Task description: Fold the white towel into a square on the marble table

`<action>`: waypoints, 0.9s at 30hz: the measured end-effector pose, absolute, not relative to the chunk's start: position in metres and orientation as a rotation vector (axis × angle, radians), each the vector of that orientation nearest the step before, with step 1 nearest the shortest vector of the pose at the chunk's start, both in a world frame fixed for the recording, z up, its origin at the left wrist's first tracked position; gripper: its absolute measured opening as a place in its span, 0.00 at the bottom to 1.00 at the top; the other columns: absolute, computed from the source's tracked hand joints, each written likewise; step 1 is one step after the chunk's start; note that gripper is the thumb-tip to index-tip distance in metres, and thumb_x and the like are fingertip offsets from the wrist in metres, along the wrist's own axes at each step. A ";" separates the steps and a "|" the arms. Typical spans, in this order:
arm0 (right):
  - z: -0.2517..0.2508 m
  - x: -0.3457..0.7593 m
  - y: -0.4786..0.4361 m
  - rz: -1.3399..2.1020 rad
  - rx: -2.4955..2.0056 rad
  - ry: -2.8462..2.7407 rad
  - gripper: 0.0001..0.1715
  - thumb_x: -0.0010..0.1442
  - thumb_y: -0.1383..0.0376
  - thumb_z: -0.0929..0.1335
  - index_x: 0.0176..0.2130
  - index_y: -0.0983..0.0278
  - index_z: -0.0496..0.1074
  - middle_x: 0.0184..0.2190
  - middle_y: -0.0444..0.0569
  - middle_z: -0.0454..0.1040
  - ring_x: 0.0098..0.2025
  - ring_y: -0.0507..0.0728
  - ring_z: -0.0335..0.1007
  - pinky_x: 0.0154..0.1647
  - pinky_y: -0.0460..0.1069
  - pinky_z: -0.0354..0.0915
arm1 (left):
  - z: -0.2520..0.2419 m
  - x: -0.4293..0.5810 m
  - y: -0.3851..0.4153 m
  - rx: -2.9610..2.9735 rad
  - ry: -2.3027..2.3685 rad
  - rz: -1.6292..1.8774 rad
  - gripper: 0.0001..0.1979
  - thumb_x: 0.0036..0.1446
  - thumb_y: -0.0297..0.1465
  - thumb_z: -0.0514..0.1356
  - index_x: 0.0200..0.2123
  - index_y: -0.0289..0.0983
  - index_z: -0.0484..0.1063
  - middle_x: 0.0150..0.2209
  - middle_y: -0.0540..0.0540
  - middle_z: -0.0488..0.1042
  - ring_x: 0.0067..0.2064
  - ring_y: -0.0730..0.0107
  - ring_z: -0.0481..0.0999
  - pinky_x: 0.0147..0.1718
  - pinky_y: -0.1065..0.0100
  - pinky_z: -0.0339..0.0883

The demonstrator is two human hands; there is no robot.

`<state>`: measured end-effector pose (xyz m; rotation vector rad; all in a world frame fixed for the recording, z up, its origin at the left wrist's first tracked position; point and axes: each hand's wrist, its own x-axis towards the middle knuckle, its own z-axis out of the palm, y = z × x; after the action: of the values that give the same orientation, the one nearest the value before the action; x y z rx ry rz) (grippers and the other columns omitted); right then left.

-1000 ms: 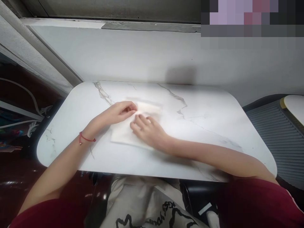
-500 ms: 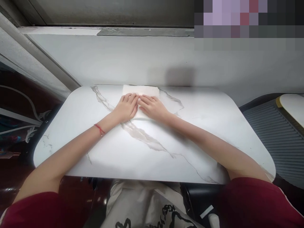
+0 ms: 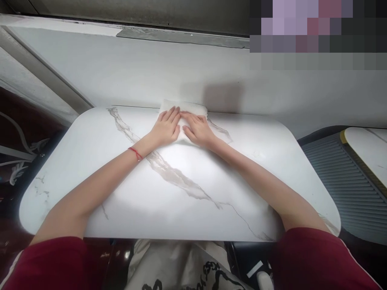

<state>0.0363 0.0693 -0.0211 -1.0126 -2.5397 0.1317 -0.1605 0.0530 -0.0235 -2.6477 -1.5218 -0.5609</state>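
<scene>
A folded white cloth (image 3: 193,108) lies at the far edge of the white marble table (image 3: 169,193), pushed against the wall. My left hand (image 3: 165,129) rests flat on its left half with the fingers stretched out. My right hand (image 3: 196,129) lies flat on its right half, fingers also extended. The two hands touch side by side and cover most of the cloth. A red string bracelet (image 3: 136,153) is on my left wrist.
A pale wall (image 3: 127,72) rises right behind the table. A second white table (image 3: 367,151) and a dark ribbed surface (image 3: 335,177) are at the right. A printed bag or garment (image 3: 187,270) lies on my lap below the table's near edge.
Both hands slid the cloth from the table's middle away from me to the far edge by the wall. The left hand went from a pinch to lying flat.
</scene>
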 end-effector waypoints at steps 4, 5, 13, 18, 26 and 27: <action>-0.023 0.036 0.070 0.148 -1.008 -2.512 0.33 0.71 0.62 0.53 0.68 0.72 0.58 0.70 0.64 0.61 0.72 0.62 0.56 0.66 0.59 0.53 | -0.024 -0.160 0.054 -2.644 -1.549 -0.555 0.30 0.66 0.31 0.47 0.69 0.28 0.59 0.73 0.31 0.55 0.75 0.49 0.51 0.70 0.48 0.45; -0.024 0.035 0.070 0.144 -1.008 -2.504 0.32 0.71 0.62 0.53 0.68 0.72 0.58 0.70 0.64 0.61 0.71 0.61 0.56 0.66 0.59 0.53 | -0.024 -0.159 0.054 -2.640 -1.558 -0.549 0.30 0.66 0.31 0.47 0.69 0.28 0.59 0.73 0.31 0.55 0.75 0.49 0.51 0.70 0.48 0.45; -0.032 0.033 0.075 0.119 -1.009 -2.455 0.32 0.71 0.60 0.53 0.68 0.68 0.59 0.69 0.61 0.64 0.71 0.62 0.58 0.66 0.60 0.54 | -0.024 -0.159 0.056 -2.625 -1.588 -0.469 0.30 0.68 0.31 0.45 0.70 0.28 0.57 0.73 0.33 0.54 0.75 0.49 0.49 0.70 0.46 0.45; -0.029 0.029 0.066 0.109 -1.060 -2.441 0.31 0.69 0.63 0.55 0.67 0.70 0.61 0.68 0.61 0.65 0.69 0.65 0.60 0.66 0.61 0.54 | -0.021 -0.161 0.055 -2.636 -1.618 -0.350 0.30 0.69 0.31 0.44 0.71 0.27 0.54 0.74 0.33 0.51 0.76 0.50 0.47 0.71 0.47 0.43; -0.029 0.063 0.014 0.076 -0.932 -2.480 0.29 0.68 0.59 0.58 0.62 0.71 0.66 0.64 0.66 0.69 0.67 0.68 0.61 0.62 0.61 0.57 | -0.001 -0.142 0.004 -2.748 -1.597 -0.367 0.26 0.68 0.34 0.48 0.66 0.32 0.62 0.72 0.37 0.59 0.71 0.50 0.57 0.68 0.49 0.52; -0.028 0.071 0.006 0.080 -0.898 -2.482 0.28 0.68 0.59 0.59 0.61 0.70 0.67 0.63 0.65 0.70 0.65 0.68 0.63 0.61 0.61 0.57 | 0.002 -0.136 -0.003 -2.725 -1.632 -0.425 0.25 0.66 0.34 0.51 0.63 0.32 0.65 0.68 0.38 0.65 0.67 0.48 0.62 0.65 0.49 0.57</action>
<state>0.0707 0.0060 -0.0284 -0.8979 -2.4818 0.0798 -0.1356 -0.0034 0.0022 -2.7246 -1.6318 -0.4247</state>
